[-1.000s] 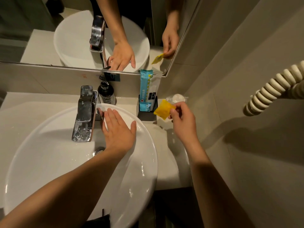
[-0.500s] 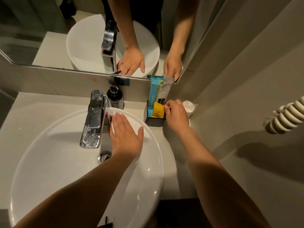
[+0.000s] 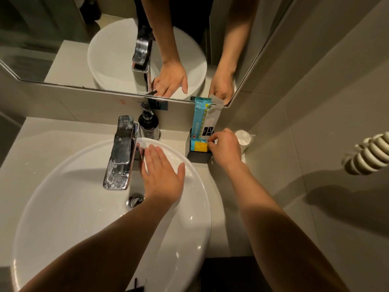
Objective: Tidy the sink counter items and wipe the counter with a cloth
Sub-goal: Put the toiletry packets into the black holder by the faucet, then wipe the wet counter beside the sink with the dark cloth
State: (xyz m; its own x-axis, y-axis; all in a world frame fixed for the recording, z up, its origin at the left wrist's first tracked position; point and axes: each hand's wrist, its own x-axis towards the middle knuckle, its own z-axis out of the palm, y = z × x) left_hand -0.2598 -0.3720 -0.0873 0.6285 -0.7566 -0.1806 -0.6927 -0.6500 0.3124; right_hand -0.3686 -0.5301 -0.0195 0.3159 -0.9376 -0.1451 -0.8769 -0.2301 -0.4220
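Observation:
A small black box (image 3: pixel 196 155) stands on the counter right of the white basin (image 3: pixel 63 207). In it are a tall blue-and-white packet (image 3: pixel 200 119) and a yellow packet (image 3: pixel 200 146). My right hand (image 3: pixel 226 146) is at the box's right edge, with its fingertips pinched on the yellow packet's corner inside the box. Flat on the basin's far rim, beside the chrome tap (image 3: pixel 121 152), lies my left hand (image 3: pixel 162 174) with its fingers spread and nothing in it. No cloth is in sight.
A dark pump bottle (image 3: pixel 149 124) stands behind the tap. A white wrapped round item (image 3: pixel 244 137) lies against the right wall behind my right hand. A coiled white cord (image 3: pixel 368 153) hangs on the right wall. The mirror (image 3: pixel 63 39) runs along the back.
My right hand has carried the yellow packet from above the counter to the left and down into the black box. My left hand has stayed on the basin rim.

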